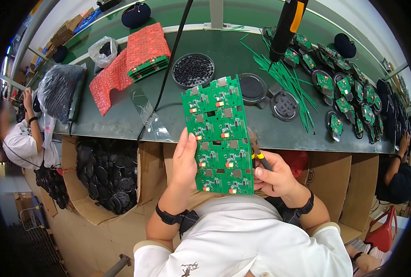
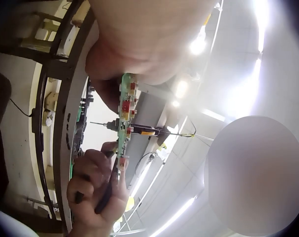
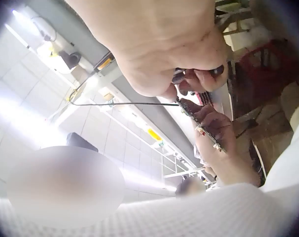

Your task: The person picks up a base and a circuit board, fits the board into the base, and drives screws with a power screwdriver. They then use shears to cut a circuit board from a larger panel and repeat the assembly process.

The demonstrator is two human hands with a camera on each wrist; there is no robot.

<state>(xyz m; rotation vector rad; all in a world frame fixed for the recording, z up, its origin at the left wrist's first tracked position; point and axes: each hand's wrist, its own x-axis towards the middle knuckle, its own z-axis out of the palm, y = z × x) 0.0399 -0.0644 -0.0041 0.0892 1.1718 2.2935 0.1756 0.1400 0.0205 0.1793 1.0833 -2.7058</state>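
Observation:
A green circuit-board panel (image 1: 211, 125), made of several joined boards with small red and white parts, is held up over the bench's near edge. My left hand (image 1: 184, 161) grips it by its left edge, with the thumb on its face. At the opposite edge, my right hand (image 1: 280, 177) holds diagonal cutters (image 1: 262, 159) with black and yellow handles, their head right at the panel's edge. In the left wrist view the panel (image 2: 123, 121) is seen edge-on. The right wrist view shows the panel's thin side too, and the cutter handles (image 3: 217, 70) poke out from my fist.
Behind the panel stands a dish of small black parts (image 1: 193, 69). Red bubble wrap (image 1: 148, 44) lies back left. An electric screwdriver (image 1: 286, 30) hangs above green strips (image 1: 286, 83). Assembled units with boards (image 1: 344, 87) crowd the right. A carton of black parts (image 1: 106, 175) sits below left.

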